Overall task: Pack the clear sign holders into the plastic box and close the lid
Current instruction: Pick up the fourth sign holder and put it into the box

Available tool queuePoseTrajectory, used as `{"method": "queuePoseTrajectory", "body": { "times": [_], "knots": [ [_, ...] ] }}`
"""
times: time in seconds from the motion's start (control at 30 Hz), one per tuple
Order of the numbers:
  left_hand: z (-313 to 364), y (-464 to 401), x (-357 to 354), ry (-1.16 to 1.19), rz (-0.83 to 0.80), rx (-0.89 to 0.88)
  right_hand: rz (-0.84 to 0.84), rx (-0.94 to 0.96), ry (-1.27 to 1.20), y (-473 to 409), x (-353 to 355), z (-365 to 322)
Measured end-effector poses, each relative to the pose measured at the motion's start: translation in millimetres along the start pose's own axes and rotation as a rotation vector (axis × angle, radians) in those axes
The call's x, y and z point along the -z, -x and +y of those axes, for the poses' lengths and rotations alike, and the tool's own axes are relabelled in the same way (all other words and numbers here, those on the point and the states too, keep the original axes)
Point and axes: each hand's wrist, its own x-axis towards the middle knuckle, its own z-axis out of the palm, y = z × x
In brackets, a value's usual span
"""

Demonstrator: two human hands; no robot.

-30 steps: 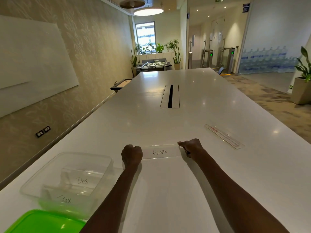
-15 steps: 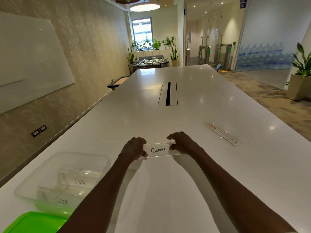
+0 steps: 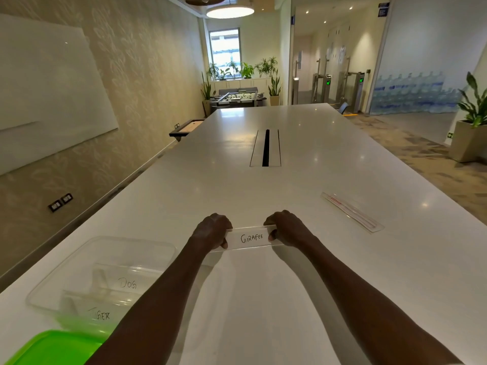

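A clear sign holder with a card reading "GIRAFEE" (image 3: pixel 251 238) is held by both ends just above the white table. My left hand (image 3: pixel 212 230) grips its left end and my right hand (image 3: pixel 286 227) grips its right end. The clear plastic box (image 3: pixel 79 270) stands open at the lower left. Inside it lie two sign holders, one marked "DOG" (image 3: pixel 127 283) and one whose label shows "GER" (image 3: pixel 99 314). The green lid (image 3: pixel 50 349) lies flat at the bottom left corner, in front of the box. Another clear sign holder (image 3: pixel 351 216) lies flat at the right.
The long white table (image 3: pixel 263 191) has a cable slot (image 3: pixel 265 147) down its middle. A wall with a whiteboard (image 3: pixel 44 90) runs along the left side. A planter (image 3: pixel 469 138) stands on the floor at the far right.
My hands went from fists resting beside the "GIRAFEE" holder to gripping both its ends. The holder has lifted slightly off the table.
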Motion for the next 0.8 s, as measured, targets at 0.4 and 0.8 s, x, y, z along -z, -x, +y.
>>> {"method": "queuePoseTrajectory", "body": {
  "times": [0.4, 0.8],
  "knots": [
    [4.4, 19.3, 34.9, -0.009, 0.056, -0.181, 0.021, 0.029, 0.084, 32.0, 55.4, -18.1],
    [-27.2, 84.6, 112.9, 0.060, 0.049, -0.301, 0.038, 0.172, 0.134, 77.0, 101.5, -99.9]
  ]
}}
